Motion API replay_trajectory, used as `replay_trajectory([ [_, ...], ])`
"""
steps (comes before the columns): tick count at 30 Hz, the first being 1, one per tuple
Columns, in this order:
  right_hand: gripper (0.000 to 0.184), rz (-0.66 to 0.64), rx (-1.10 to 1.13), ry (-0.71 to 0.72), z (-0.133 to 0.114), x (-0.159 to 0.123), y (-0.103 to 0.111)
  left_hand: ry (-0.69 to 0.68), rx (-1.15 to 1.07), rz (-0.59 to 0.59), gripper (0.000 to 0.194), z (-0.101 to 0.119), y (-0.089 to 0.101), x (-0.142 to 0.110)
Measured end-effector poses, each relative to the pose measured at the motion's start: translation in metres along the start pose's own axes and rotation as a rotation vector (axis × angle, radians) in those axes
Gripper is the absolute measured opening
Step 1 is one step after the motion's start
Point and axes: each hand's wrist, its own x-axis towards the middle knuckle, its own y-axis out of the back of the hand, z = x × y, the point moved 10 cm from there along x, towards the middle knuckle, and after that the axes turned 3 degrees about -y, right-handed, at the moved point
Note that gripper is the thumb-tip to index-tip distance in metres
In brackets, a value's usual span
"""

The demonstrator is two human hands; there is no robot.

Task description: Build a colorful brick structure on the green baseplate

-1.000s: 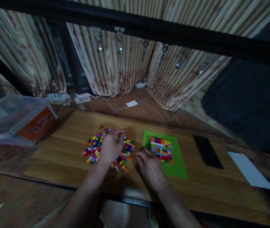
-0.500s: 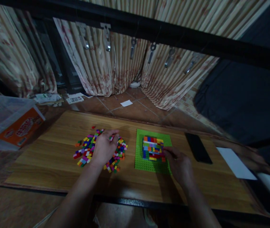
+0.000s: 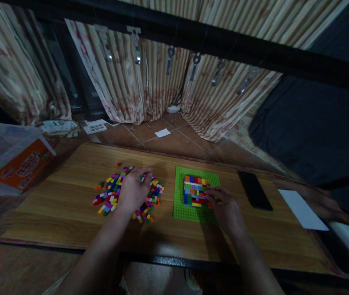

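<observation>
Over a loose pile of small coloured building bricks (image 3: pixel 109 196) hovers my left hand (image 3: pixel 133 188), its thumb and fingers apart. It hides the middle of the pile, and I see nothing held in it. On the green studded baseplate (image 3: pixel 180 213) sits a low rectangular block of joined bricks (image 3: pixel 192 186) in many colours. My right hand (image 3: pixel 228 211) reaches in from the right with thumb and forefinger pinched at the block's right side. Whatever is between those fingertips is too small and covered to make out. The hand covers the block's lower right corner.
A black phone (image 3: pixel 255 190) and a white sheet (image 3: pixel 303 209) lie right of the baseplate on the wooden table (image 3: pixel 70 213). A clear plastic bin (image 3: pixel 8 151) with an orange label stands at the left. One red brick (image 3: pixel 119 164) lies behind the pile.
My right hand has moved left and slightly up, its fingertips now further over the brick block. My left hand stays above the pile, almost unchanged. The whole view has shifted slightly.
</observation>
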Motion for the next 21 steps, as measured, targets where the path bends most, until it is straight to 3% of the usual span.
replay_trajectory([
  [8,0.03,0.025,-0.178,0.133,-0.019,-0.002,-0.002,-0.011,0.019,-0.005,0.025,0.001,0.0,-0.001],
  [12,0.03,-0.042,-0.266,0.186,-0.024,-0.004,-0.011,-0.011,0.024,-0.008,0.025,0.002,0.0,-0.001],
  [21,0.031,-0.132,-0.392,0.156,-0.025,-0.001,-0.019,-0.014,0.014,-0.01,0.025,0.003,-0.001,-0.002],
])
